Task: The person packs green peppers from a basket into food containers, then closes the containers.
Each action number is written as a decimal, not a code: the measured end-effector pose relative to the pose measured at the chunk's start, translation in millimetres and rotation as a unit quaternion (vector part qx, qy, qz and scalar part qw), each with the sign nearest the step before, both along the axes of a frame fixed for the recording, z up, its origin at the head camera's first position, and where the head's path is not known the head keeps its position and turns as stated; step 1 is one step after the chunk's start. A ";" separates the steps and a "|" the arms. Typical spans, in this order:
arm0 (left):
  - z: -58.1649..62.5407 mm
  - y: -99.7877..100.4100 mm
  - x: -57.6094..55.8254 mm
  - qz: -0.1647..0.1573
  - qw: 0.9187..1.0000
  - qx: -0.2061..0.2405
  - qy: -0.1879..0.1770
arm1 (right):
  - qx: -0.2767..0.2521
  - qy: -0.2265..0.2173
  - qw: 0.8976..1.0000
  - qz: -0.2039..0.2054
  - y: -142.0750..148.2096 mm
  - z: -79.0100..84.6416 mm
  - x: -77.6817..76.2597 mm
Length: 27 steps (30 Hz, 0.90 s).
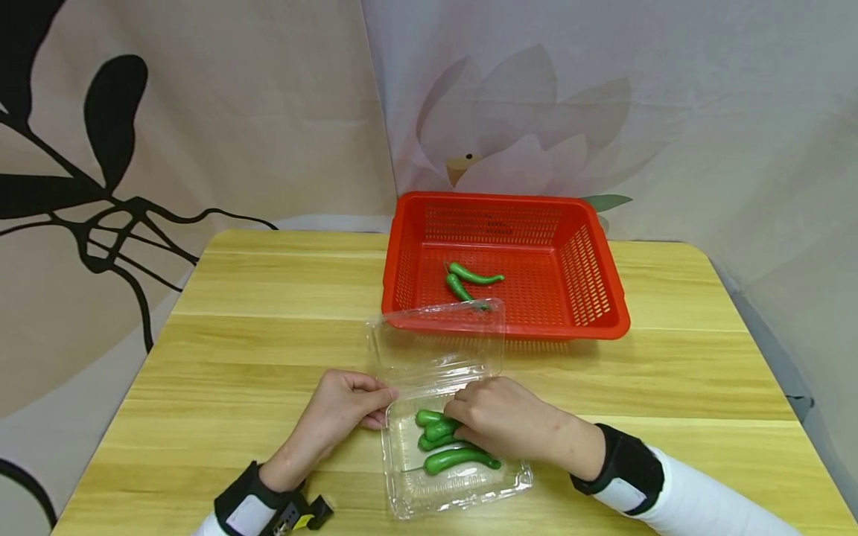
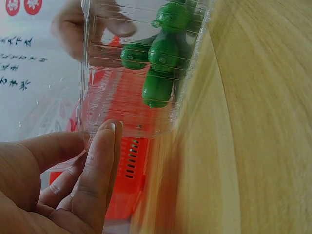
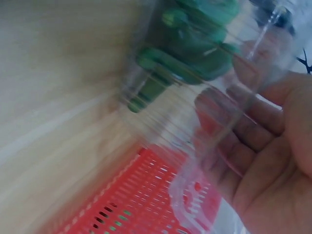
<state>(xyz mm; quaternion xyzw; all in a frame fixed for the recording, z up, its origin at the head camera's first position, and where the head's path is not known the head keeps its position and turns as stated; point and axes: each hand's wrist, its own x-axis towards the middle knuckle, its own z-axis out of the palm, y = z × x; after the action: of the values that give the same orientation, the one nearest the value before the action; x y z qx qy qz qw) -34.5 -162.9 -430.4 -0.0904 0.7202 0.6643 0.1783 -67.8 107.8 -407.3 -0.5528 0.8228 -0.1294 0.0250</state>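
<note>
A clear plastic clamshell box (image 1: 409, 495) lies on the table with its lid (image 1: 429, 353) folded back. Several green chili peppers sit in its tray, the nearest pepper (image 1: 459, 460) lying crosswise. My left hand (image 1: 345, 409) pinches the box's left rim near the hinge between thumb and fingers; the left wrist view shows this rim (image 2: 87, 97) close up. Over the tray, my right hand (image 1: 506, 417) reaches in from the right and holds a green chili pepper (image 1: 441, 429) by its right end, which the fingers hide. Through the clear wall, peppers (image 3: 165, 63) appear beside the right thumb.
Behind the box stands a red plastic basket (image 1: 570, 330) with two green chili peppers (image 1: 476, 275) inside. The raised lid overlaps the basket's front left edge in the head view. A printed cloth (image 1: 268, 112) hangs behind the wooden table (image 1: 234, 357).
</note>
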 end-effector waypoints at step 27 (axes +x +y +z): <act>1.1 0.3 2.3 0.001 1.000 0.000 0.004 | -0.173 0.046 0.984 -0.028 11.8 116.6 -62.4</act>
<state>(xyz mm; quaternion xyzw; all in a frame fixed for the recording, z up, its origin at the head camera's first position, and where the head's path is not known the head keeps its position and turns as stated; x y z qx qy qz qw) -32.2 -162.5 -429.3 -0.0889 0.7211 0.6645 0.1751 -130.2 119.6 -290.7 -0.5307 0.8037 -0.2447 -0.1122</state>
